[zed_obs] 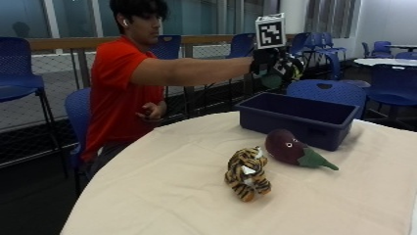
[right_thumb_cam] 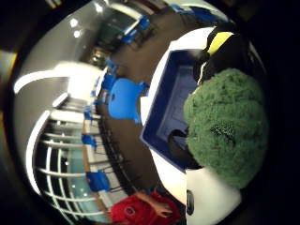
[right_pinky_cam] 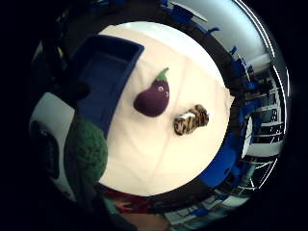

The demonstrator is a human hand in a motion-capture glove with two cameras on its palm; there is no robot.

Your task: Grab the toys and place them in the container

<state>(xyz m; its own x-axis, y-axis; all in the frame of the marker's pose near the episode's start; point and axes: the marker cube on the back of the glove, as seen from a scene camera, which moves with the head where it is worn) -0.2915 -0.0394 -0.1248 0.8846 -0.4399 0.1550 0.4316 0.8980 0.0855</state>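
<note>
Two toys (right_pinky_cam: 153, 98) beyond green plush (right_thumb_cam: 227, 124)

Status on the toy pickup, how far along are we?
Done: nothing visible in the blue plastic bin yet. In hand: the gloved right hand holds a green fuzzy plush toy above the bin. Left: the purple plush eggplant and striped plush tiger, both lying on the round white table.

The right arm is stretched out straight at shoulder height, bare forearm level. The black-gloved right hand (zed_obs: 272, 62) is raised high, its fingers curled round a fuzzy green plush toy (right_thumb_cam: 228, 126) that bulges out of the grip. The bare left hand (zed_obs: 153, 110) is tucked in close to the chest, elbow bent, fingers loosely curled.
</note>
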